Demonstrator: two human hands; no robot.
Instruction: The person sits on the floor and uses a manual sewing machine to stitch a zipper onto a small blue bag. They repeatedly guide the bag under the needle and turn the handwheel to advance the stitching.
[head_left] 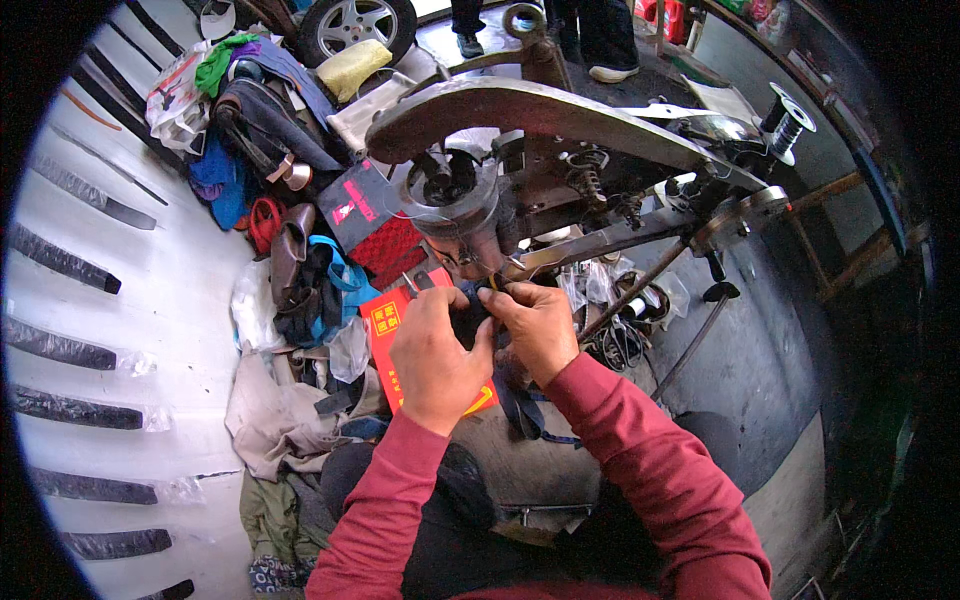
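My left hand (pixel 440 352) is closed, fingers curled, at the edge of a dark piece of material just below the head of a black metal sewing machine (pixel 550 112). My right hand (pixel 540 330) pinches the other side of that material, close under the machine's lower end. A dark strap (pixel 522 408) hangs below my hands. Most of the held piece is hidden by my fingers, so its kind cannot be made out. A thin metal piece shows beside my left fingertips. Under my left hand lies a red box (pixel 388 330) with yellow print.
At the left stand a black-and-red shoebox (pixel 356 208), a brown shoe (pixel 292 245), bags and clothes in a pile. A thread spool (pixel 788 125) sits on the machine's right side; a handwheel (pixel 742 215) is below it. Behind are a car wheel (pixel 358 25) and other people's legs.
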